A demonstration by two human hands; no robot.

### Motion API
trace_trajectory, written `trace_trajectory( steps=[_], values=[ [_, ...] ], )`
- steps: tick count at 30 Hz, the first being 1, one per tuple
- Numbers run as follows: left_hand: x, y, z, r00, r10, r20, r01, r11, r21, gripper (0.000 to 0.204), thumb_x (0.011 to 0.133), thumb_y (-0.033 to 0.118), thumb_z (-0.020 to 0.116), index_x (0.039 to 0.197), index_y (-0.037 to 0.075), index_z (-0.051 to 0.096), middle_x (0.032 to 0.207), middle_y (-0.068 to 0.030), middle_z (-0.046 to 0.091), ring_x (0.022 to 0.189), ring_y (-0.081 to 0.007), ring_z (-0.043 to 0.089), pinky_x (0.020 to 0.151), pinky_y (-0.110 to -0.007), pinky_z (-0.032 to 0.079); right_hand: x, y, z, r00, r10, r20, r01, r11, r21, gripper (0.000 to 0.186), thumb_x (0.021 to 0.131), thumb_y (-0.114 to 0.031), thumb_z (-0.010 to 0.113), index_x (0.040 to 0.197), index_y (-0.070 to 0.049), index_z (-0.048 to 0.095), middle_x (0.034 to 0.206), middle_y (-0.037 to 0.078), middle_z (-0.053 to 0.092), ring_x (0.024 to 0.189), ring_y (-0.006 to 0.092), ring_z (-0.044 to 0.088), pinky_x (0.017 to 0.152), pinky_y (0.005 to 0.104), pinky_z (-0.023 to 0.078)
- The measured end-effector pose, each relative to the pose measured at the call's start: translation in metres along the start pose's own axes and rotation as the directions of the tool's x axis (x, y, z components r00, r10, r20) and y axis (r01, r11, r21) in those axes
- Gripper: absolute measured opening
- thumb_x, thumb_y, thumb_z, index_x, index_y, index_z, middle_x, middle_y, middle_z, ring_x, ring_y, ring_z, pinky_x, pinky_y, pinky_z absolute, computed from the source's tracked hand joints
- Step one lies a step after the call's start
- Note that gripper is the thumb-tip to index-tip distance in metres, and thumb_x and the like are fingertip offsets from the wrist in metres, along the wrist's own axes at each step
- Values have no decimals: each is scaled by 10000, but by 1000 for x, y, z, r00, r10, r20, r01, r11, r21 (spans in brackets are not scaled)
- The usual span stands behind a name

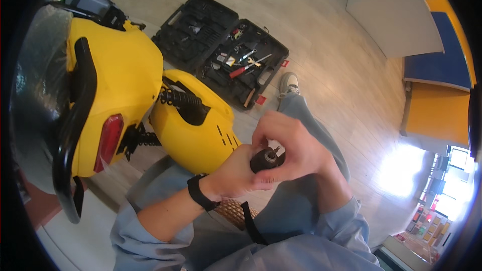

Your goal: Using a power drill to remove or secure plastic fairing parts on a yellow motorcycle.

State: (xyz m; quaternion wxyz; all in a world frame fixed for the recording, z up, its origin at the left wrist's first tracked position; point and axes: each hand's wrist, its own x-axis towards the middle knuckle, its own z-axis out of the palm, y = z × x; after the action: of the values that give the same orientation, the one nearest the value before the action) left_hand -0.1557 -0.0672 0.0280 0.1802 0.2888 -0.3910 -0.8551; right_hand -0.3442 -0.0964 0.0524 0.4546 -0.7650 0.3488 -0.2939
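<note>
Closing around a dark round-ended tool [261, 162], both hands meet low in my view: the left hand [235, 173], with a black band [200, 193] at its wrist, wraps it from one side, and the right hand [293, 143] curls over it from the other, thumb lying along its edge. Neither hand is spread; I cannot tell where the hidden fingertips rest. The tool sits between the palms above my knees, its ring-like metal end facing up at me. Beyond them, on the floor, lies a black tool case [216, 10] opened flat into two halves. The half farther to my left is moulded into slots, with a pale stick and a small silvery piece in it. The nearer half holds a loose mix: a screwdriver [237, 72] with a red handle, a silver wrench [248, 54] just beside it, and smaller white, yellow and metal bits that I find too small to name. Red tabs [261, 100] stick out along its edge, near my shoe [289, 84]. To the left stands a yellow bike [120, 60] with a red rear light [109, 140], a black spring [181, 99], and clear plastic over its seat [40, 85]. Far off at the right, shelves [432, 231] carry coloured boxes whose contents I cannot make out.
</note>
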Motion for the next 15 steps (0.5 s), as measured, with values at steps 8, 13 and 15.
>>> trace_trajectory(
  steps=[8,13,15],
  values=[
    [5,-9,4,983,-125,-132,107,984,-140,297,701,-16,741,967,13,612,895,-4,603,791,-76,565,704,-237,476,-11,-3,-10,992,127,27,-130,971,200,364,721,-137,879,1011,-34,683,981,83,688,874,231,668,769,306,528],
    [7,-13,6,990,-123,-76,121,992,-27,186,697,-4,725,838,38,611,787,12,588,735,-81,555,669,-248,456,-9,-8,-18,987,136,-89,-110,962,250,233,786,-126,823,937,-32,674,924,81,671,798,225,634,704,318,495],
    [8,-15,7,990,-122,-75,119,992,-39,189,702,-32,709,859,36,627,800,-10,604,755,-104,587,680,-251,475,-11,-5,-18,992,119,-50,-116,991,69,180,815,-129,796,889,-22,672,849,84,646,800,241,628,672,336,488]
  ],
)
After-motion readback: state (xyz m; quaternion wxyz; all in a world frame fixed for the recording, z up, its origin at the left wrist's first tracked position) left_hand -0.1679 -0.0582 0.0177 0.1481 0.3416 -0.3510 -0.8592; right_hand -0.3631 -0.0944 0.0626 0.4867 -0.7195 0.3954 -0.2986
